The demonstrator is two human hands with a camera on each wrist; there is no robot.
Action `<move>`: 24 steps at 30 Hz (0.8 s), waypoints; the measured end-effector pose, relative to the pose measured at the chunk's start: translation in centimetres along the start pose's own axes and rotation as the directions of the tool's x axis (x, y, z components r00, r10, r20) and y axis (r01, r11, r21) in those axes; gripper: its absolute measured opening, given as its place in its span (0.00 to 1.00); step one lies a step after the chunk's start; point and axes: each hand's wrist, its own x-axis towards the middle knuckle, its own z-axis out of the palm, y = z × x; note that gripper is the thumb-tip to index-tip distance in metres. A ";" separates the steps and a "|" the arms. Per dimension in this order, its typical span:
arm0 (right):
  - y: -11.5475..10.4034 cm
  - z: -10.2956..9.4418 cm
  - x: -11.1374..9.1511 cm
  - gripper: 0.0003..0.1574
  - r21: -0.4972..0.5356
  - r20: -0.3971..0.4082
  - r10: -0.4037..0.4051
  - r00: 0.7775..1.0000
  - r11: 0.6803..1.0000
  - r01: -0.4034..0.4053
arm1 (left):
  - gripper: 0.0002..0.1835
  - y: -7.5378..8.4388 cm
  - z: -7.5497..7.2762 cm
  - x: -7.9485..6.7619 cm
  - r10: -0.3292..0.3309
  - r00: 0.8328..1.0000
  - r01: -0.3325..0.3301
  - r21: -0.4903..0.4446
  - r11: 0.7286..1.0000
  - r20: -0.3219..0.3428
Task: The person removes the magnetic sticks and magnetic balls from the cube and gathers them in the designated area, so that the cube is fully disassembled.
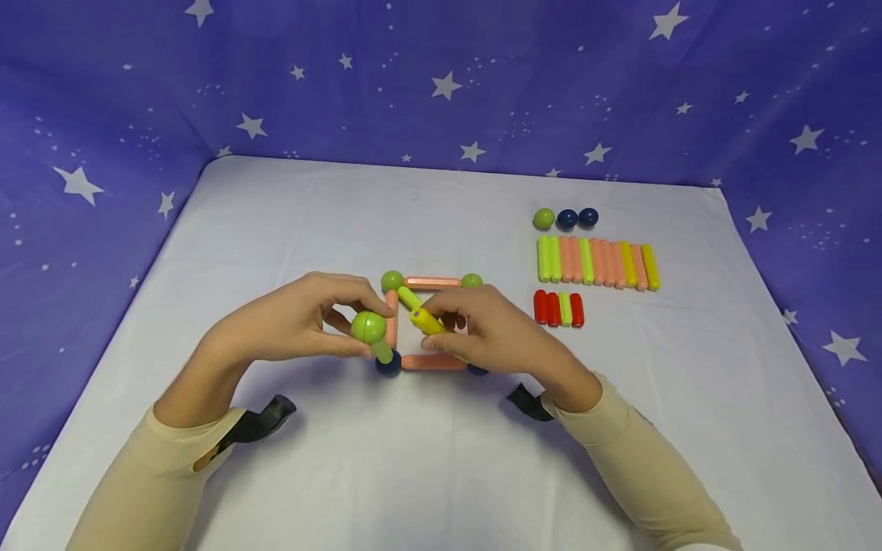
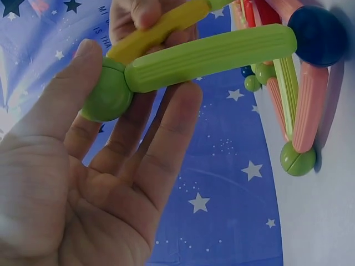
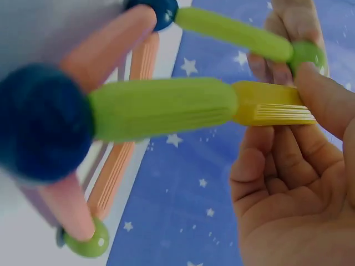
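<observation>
A frame of salmon sticks lies on the table, with green balls at its back corners and navy balls at its front corners; a green stick (image 1: 408, 297) slants across its inside. My left hand (image 1: 303, 317) holds a green ball (image 1: 368, 327) between thumb and fingers. A light green stick (image 2: 213, 58) joins that ball to the front-left navy ball (image 2: 317, 36). My right hand (image 1: 492, 329) pinches a yellow stick (image 3: 272, 105), which meets end to end a green stick (image 3: 163, 108) rising from the other navy ball (image 3: 44, 124). In the head view the yellow stick's near tip is apart from the held ball.
To the right, a green ball (image 1: 543, 219) and two navy balls (image 1: 577, 219) line up behind a row of long sticks (image 1: 596, 262). Short red sticks (image 1: 540, 307) and a short green one (image 1: 566, 309) lie in front. A purple star-printed cloth (image 1: 441, 84) surrounds the white table (image 1: 310, 207).
</observation>
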 end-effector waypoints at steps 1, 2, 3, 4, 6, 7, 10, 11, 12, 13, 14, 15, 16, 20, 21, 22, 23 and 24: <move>0.2 -0.3 -0.1 0.09 0.030 -0.013 0.020 1.000 0.999 -0.019 | 0.21 0.0 0.0 0.0 -0.002 1.000 0.002 -0.003 1.000 0.001; 0.4 -0.5 -0.2 0.09 0.060 -0.022 0.041 0.999 0.997 -0.039 | 0.21 0.0 0.0 0.0 -0.003 1.000 0.003 -0.004 1.000 0.002; 0.6 -0.8 -0.3 0.09 0.098 -0.026 0.063 0.998 0.993 -0.061 | 0.21 0.0 0.1 0.0 -0.003 1.000 0.003 -0.006 1.000 0.003; 0.9 -1.0 -0.3 0.09 0.148 -0.022 0.088 0.996 0.985 -0.084 | 0.21 0.0 0.1 0.0 -0.001 1.000 0.001 -0.005 1.000 0.003; 1.3 -1.2 -0.4 0.10 0.265 0.008 0.126 0.992 0.956 -0.123 | 0.21 -0.1 0.2 0.0 0.003 1.000 -0.003 -0.007 1.000 0.005; 1.5 -1.3 -0.5 0.11 0.313 0.026 0.140 0.990 0.939 -0.141 | 0.21 -0.1 0.2 0.0 0.004 1.000 -0.003 -0.009 1.000 0.006; 2.0 -1.9 -0.5 0.13 0.441 0.065 0.176 0.982 0.878 -0.187 | 0.20 -0.1 0.3 0.0 0.016 1.000 -0.016 0.007 1.000 0.003; 2.2 -2.3 -0.6 0.14 0.455 0.056 0.185 0.981 0.870 -0.190 | 0.20 -0.1 0.3 0.0 0.020 1.000 -0.020 0.010 1.000 0.002; 2.4 -2.9 -0.7 0.15 0.452 0.032 0.202 0.979 0.870 -0.195 | 0.20 -0.1 0.3 0.0 0.024 1.000 -0.024 0.017 1.000 0.000; 2.7 -3.5 -0.9 0.17 0.439 -0.005 0.223 0.975 0.877 -0.198 | 0.21 -0.1 0.3 0.1 0.027 1.000 -0.027 0.022 0.999 -0.001; 3.1 -4.3 -1.1 0.19 0.413 -0.056 0.255 0.965 0.886 -0.209 | 0.21 -0.1 0.3 0.1 0.030 1.000 -0.030 0.027 0.999 -0.003; 3.6 -5.1 -1.5 0.21 0.369 -0.117 0.293 0.949 0.900 -0.233 | 0.21 -0.1 0.3 0.1 0.033 0.999 -0.033 0.028 0.999 -0.002; 4.1 -6.0 -1.9 0.21 0.317 -0.187 0.339 0.922 0.909 -0.270 | 0.21 0.0 0.4 0.1 0.037 0.999 -0.037 0.030 0.999 -0.002; 6.9 -9.8 -4.3 0.28 0.145 -0.461 0.527 0.715 0.839 -0.525 | 0.21 0.0 0.5 0.2 0.042 0.999 -0.042 0.038 0.998 -0.002; 7.7 -10.8 -5.1 0.30 0.120 -0.511 0.563 0.650 0.795 -0.594 | 0.21 0.1 0.6 0.3 0.039 0.999 -0.039 0.041 0.998 -0.003; 8.7 -11.7 -5.9 0.32 0.114 -0.556 0.597 0.579 0.744 -0.658 | 0.22 0.1 0.6 0.3 0.034 0.999 -0.034 0.042 0.999 -0.004; 9.6 -12.5 -6.9 0.35 0.102 -0.595 0.618 0.514 0.693 -0.714 | 0.22 0.1 0.7 0.4 0.029 1.000 -0.029 0.044 0.999 -0.005; 10.5 -13.4 -7.9 0.36 0.086 -0.628 0.631 0.456 0.639 -0.765 | 0.22 0.1 0.7 0.4 0.025 1.000 -0.024 0.044 0.999 -0.006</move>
